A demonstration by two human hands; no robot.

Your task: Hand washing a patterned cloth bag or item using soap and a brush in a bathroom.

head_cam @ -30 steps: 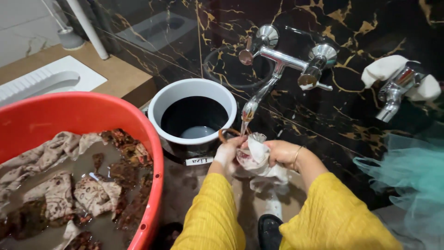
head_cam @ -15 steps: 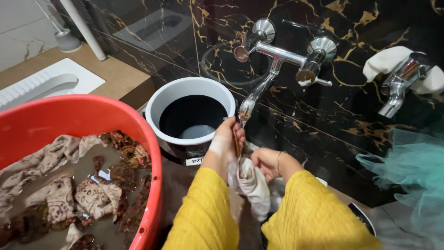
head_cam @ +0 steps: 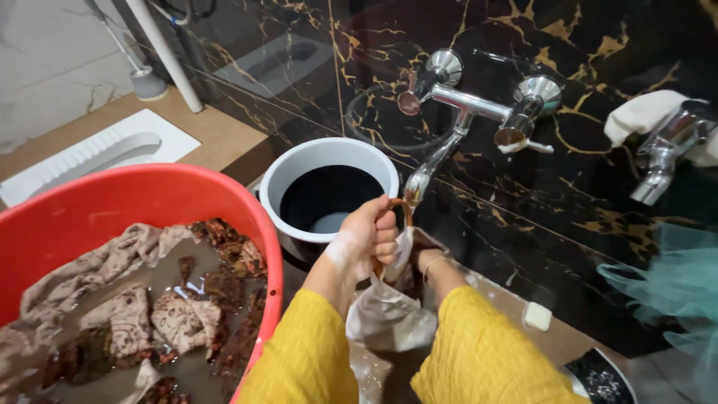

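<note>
Yellow ribbed sleeves (head_cam: pixel 479 352) both arms; thin bangle (head_cam: pixel 432 262) right wrist.

The left hand (head_cam: pixel 366 238) sits in a narrow gap – the white bucket (head_cam: pixel 299 161) is just beside it on the left and the tap spout (head_cam: pixel 426 168) hangs close above. Behind stands the black marble wall (head_cam: pixel 568 202), so there is no way forward. The red tub (head_cam: pixel 149 191), full of soaking cloth (head_cam: pixel 134 307), blocks the left side. To the right, the low ledge with a small soap piece (head_cam: pixel 537 316) is more open – until the green net (head_cam: pixel 673 292).
</note>
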